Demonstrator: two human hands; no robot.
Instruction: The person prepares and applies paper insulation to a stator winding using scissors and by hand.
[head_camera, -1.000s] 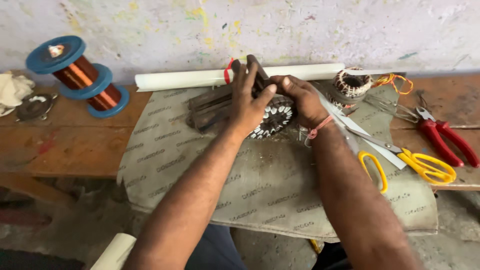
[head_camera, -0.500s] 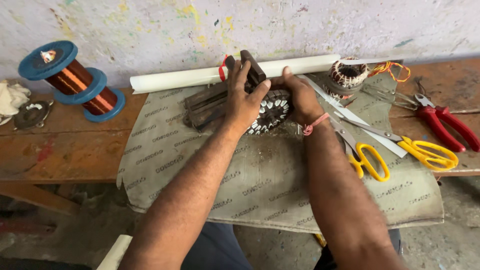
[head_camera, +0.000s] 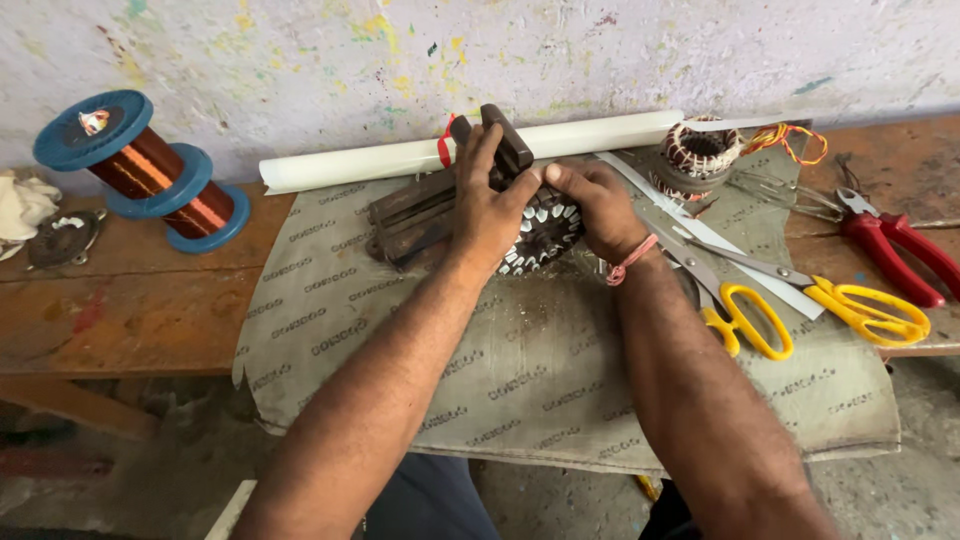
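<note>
The stator is kept gripped by both closed hands, left hand and right hand. Little has changed; the wooden tool is held just above the left hand's fingers.

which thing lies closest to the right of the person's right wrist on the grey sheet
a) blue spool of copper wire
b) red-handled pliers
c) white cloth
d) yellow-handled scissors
d: the yellow-handled scissors lie just past the right hand and its wrist on the grey sheet, while the red-handled pliers sit farther out on the wooden bench.
</note>
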